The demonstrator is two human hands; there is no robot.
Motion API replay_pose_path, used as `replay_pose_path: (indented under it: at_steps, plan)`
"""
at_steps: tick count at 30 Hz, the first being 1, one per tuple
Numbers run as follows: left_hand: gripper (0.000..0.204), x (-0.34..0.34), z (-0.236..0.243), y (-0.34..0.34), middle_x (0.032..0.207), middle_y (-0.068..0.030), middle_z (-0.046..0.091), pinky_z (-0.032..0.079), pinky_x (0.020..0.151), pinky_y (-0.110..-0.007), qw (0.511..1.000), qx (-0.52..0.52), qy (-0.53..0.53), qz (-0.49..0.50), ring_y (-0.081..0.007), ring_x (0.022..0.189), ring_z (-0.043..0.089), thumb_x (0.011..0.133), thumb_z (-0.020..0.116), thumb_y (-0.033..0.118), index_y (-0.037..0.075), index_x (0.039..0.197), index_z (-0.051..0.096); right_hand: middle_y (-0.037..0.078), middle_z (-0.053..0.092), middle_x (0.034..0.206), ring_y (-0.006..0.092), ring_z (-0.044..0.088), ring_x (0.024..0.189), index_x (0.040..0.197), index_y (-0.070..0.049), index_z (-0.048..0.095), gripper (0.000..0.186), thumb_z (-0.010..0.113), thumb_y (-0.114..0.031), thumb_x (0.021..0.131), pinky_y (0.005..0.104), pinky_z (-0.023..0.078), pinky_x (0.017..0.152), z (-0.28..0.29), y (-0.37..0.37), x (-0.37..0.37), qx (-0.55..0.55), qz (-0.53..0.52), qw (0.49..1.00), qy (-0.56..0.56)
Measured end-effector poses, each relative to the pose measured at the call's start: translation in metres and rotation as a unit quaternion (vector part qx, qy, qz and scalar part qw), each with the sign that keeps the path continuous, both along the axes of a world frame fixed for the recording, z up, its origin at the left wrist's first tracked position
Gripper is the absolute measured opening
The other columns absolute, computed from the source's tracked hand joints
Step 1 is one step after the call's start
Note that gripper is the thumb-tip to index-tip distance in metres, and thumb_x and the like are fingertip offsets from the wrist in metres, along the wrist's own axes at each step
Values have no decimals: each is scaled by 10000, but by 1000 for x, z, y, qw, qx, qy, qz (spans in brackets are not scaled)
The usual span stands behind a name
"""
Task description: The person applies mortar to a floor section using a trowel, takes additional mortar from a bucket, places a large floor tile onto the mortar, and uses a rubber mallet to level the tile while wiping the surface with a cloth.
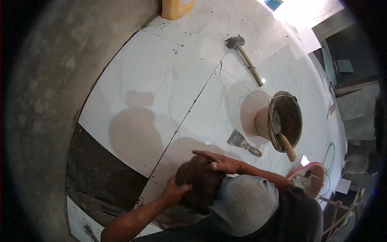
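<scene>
My left hand (pixel 174 192) curls against the left side of a dark brown rounded thing (pixel 199 186), whose kind I cannot make out in the shade. Across its far right side lies my right hand (pixel 219 162), thumb bent in and forefinger stretched along the top. Just right of it is a rounded shape in grey cloth (pixel 246 205), with dark clothing around it. A putty knife (pixel 238 139) lies on the white tiles beyond my right hand. To its right stands a mortar-stained bucket (pixel 264 123) with a wooden-handled trowel (pixel 287 147) leaning inside.
A mallet (pixel 236 42) lies farther off on the tiled floor (pixel 149 60). At the back stands a yellow jerrycan (pixel 172 10). A bare grey wall (pixel 44 101) runs along the left, beside an untiled dark strip (pixel 100 169). A pink tub (pixel 320 177) and green cord (pixel 331 151) are right.
</scene>
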State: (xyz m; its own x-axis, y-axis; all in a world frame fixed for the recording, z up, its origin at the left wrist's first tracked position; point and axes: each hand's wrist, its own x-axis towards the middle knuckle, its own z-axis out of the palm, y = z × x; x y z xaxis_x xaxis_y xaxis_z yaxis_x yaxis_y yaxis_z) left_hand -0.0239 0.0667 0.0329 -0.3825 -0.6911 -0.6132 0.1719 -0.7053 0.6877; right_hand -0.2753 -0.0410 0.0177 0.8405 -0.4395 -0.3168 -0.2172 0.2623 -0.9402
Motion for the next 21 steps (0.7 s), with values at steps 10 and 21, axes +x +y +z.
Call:
replay_pose_path:
  at_steps: [10,21]
  plan:
    - [457,-64,-38,-152,1319,-176,393,306,1019,-373,915,-240,-55,320,-284,1223,393,944,414,330,0,1260,417,248,621,981,335,619,943,1062,73,472,642,743,-342,655,397,502,791,27,-265,-25,-331,-180,850,369]
    - [408,158,-82,6,1386,-177,309,283,1028,-480,624,107,-401,662,-338,1253,338,942,396,226,76,1316,328,226,467,1166,372,462,1098,1276,-10,383,764,659,-455,720,510,443,811,-69,-91,115,-394,-62,802,444]
